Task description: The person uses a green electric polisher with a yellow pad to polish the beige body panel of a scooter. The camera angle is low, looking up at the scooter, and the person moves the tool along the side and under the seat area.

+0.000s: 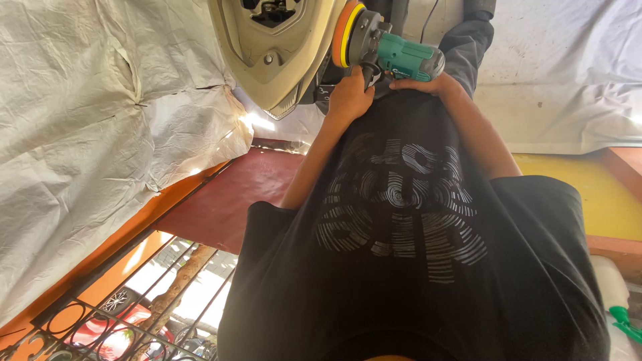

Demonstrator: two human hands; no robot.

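I hold a green and grey power polisher [404,59] with both hands. My left hand [349,97] is closed around its black side handle. My right hand [428,85] grips the underside of the green body. The tool's orange and yellow pad [348,25] rests against the edge of a cream-coloured vehicle body panel [281,63] that hangs at the top centre. My black printed T-shirt [414,267] fills the lower middle of the view.
White tarpaulin [100,120] covers the left side, and more of it [568,73] the right. A dark red surface [234,194] and a yellow one [588,194] lie beyond my arms. A black metal railing [100,314] is bottom left; a white bottle with a green nozzle [618,301] bottom right.
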